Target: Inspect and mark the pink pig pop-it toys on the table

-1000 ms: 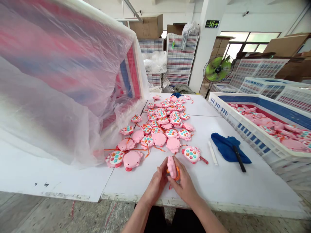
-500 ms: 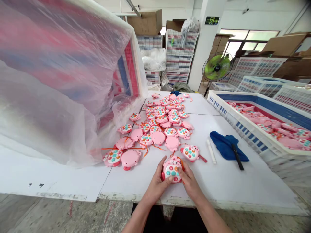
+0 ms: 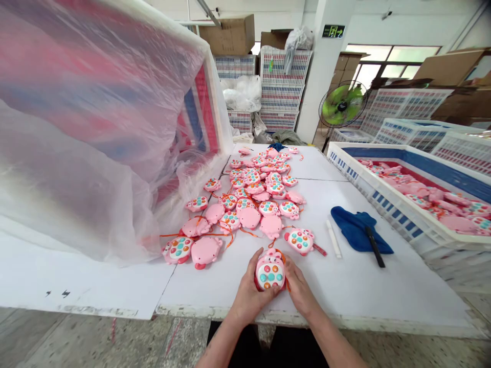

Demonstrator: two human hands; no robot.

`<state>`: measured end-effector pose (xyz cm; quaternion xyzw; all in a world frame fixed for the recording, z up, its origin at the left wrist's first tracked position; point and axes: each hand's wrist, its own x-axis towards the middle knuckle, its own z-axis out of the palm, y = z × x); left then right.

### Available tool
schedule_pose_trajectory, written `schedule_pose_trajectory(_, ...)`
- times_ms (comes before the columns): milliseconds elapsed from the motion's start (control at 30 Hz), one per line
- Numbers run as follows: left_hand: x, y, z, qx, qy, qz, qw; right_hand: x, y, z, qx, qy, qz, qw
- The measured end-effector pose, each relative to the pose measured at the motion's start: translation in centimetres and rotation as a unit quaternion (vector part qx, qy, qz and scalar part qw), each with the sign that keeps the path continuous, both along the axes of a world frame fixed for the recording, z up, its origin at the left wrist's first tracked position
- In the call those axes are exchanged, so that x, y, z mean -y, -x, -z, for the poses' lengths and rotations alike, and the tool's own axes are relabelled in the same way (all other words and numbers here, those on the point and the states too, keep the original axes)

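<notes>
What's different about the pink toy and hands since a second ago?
The toy was edge-on; it has turned so its buttons show. The right hand, whose thumb lay over the buttons, has moved to the toy's side. The left hand kept hold. The other toys, white stick and blue cloth stayed put.

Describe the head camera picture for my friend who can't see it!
A left hand holds a pink toy with colourful buttons over a white table, the right hand at its edge. Similar toys lie heaped beyond; to the right are a blue cloth and a white crate holding more.
</notes>
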<state>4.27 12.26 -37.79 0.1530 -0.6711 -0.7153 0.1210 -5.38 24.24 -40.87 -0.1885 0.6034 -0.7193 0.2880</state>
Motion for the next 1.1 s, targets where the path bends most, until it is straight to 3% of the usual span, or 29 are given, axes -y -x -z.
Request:
schedule_pose_trajectory(100, 0.3, -0.1, 0.1, -0.013, -0.018, 0.021, 1.000, -0.1, 0.1, -0.1, -0.004, 0.007, -0.003, 1.000)
schedule_pose_trajectory(367, 0.5, -0.2, 0.6, -0.012, 0.017, -0.008, 1.000, 0.1, -0.2, -2.4, -0.059, 0.026, -0.064, 0.996)
schedule_pose_trajectory(433, 0.5, -0.4, 0.6, -0.017, 0.052, -0.009, 0.998, 0.1, -0.4, -2.8, -0.065, 0.025, -0.060, 0.996)
schedule_pose_trajectory(500, 1.1, -0.6, 0.5, -0.009, 0.136, -0.023, 0.990, 0.1, -0.5, -3.1, -0.052, 0.017, -0.056, 0.997)
schedule_pose_trajectory(567, 2.8, -1.0, 0.4, 0.005, 0.289, -0.090, 0.953, 0.0, -0.6, -3.1, -0.034, 0.007, -0.051, 0.998)
schedule_pose_trajectory(667, 6.6, -2.0, 0.5, 0.064, 0.521, -0.248, 0.814, 0.0, -0.5, -2.9, -0.038, 0.002, -0.042, 0.998)
schedule_pose_trajectory(700, 8.0, -2.3, 0.6, 0.097, 0.563, -0.279, 0.772, 0.1, -0.5, -2.8, -0.048, 0.002, -0.039, 0.998)
schedule_pose_trajectory(767, 10.2, -3.0, 0.7, 0.141, 0.601, -0.284, 0.734, 0.1, -0.4, -2.5, -0.057, -0.002, -0.033, 0.998)
schedule_pose_trajectory(833, 11.1, -3.3, 0.5, 0.132, 0.596, -0.258, 0.749, 0.2, -0.4, -2.1, -0.054, -0.008, -0.033, 0.998)
schedule_pose_trajectory(900, 10.8, -3.1, -0.1, 0.094, 0.539, -0.251, 0.798, 0.2, -0.3, -1.7, -0.042, -0.009, -0.037, 0.998)
schedule_pose_trajectory(1033, 7.6, -1.4, -1.3, 0.062, 0.252, -0.268, 0.928, 0.1, -0.4, -1.2, -0.028, -0.006, -0.043, 0.999)
schedule_pose_trajectory(1100, 5.9, -0.6, -1.4, 0.048, 0.085, -0.238, 0.966, 0.0, -0.5, -1.2, -0.046, -0.010, -0.057, 0.997)
